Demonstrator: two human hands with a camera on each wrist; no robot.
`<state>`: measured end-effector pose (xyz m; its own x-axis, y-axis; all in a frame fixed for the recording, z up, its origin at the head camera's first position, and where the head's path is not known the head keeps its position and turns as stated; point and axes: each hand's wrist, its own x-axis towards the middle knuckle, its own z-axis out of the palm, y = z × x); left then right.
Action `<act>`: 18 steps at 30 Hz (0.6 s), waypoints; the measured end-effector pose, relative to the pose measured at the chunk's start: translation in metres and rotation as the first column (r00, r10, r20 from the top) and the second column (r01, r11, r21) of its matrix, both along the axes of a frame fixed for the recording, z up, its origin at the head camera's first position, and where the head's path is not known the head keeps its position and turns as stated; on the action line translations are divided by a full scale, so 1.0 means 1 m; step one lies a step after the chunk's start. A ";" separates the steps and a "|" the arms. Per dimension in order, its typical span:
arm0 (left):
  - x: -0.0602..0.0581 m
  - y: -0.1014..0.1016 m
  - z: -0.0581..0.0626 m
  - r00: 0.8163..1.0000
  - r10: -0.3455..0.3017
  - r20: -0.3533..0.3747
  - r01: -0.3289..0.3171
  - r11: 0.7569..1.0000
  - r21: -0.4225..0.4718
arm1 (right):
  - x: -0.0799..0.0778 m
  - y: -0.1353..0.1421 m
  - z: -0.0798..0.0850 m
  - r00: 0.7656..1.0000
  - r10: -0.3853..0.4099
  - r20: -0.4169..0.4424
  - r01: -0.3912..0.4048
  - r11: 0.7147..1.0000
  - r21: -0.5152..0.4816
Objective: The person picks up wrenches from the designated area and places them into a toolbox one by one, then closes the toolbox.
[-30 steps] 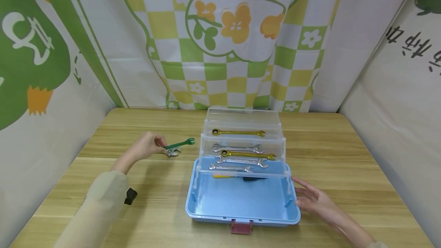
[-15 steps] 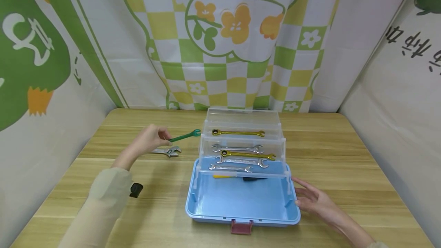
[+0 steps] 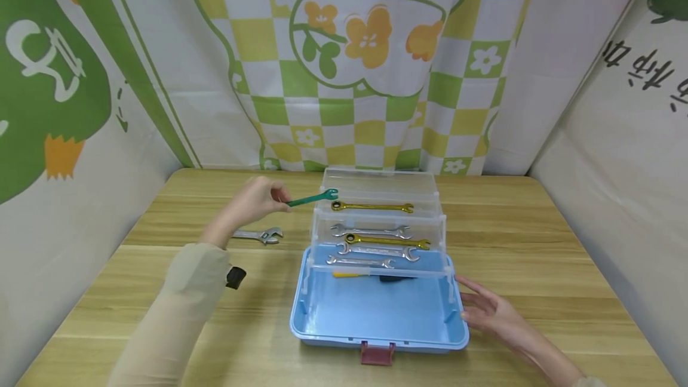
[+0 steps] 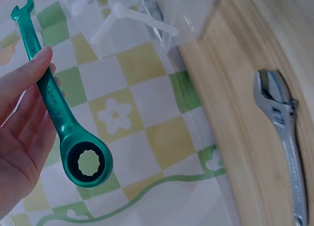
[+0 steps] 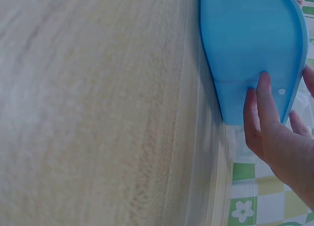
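Between thumb and fingers, my left hand (image 3: 259,200) pinches a green ratcheting combination wrench (image 4: 54,101) by its shank. Its ring end faces the left wrist camera; in the head view its open end reaches the left edge of the clear tiered trays (image 3: 384,185). Those trays belong to an opened blue toolbox (image 3: 376,315) and carry several gold and silver wrenches. My right hand (image 3: 491,318) rests against the toolbox's right side, fingertips touching the blue wall, as the right wrist view also shows. On the table lies a silver adjustable wrench (image 4: 283,123), its handle partly hidden behind my left forearm in the head view.
A yellow handle (image 3: 349,275) and a black one (image 3: 396,279) lie in the toolbox under the lowest tray. A dark red latch (image 3: 377,353) hangs at its front. Behind the wooden table (image 3: 537,243) hangs a checked curtain (image 3: 355,118); fabric walls stand at both sides.
My left hand has carried the green wrench up and rightward from beside the adjustable wrench to the trays' left edge. The right hand and toolbox stay in place.
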<state>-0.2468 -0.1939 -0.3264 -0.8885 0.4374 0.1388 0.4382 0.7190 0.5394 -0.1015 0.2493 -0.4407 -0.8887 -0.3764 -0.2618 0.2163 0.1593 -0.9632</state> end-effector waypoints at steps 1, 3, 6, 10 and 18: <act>-0.001 0.003 0.002 1.000 -0.005 -0.002 0.005 1.000 0.003 | 0.000 0.000 0.000 1.000 -0.001 0.005 0.001 1.000 -0.001; -0.002 0.009 0.006 1.000 -0.014 -0.012 0.014 1.000 0.006 | 0.001 0.000 0.001 1.000 0.006 -0.005 -0.006 1.000 -0.004; -0.004 0.018 0.011 0.999 -0.033 -0.035 0.034 0.999 0.007 | 0.001 0.000 0.001 1.000 0.008 -0.008 -0.008 1.000 -0.007; -0.006 0.027 0.017 0.997 -0.054 -0.063 0.054 0.999 -0.003 | 0.000 0.000 0.001 1.000 0.005 0.001 -0.005 1.000 -0.007; -0.013 0.047 0.026 0.991 -0.106 -0.077 0.107 0.994 0.001 | -0.001 0.000 0.001 1.000 -0.004 0.015 0.004 1.000 -0.004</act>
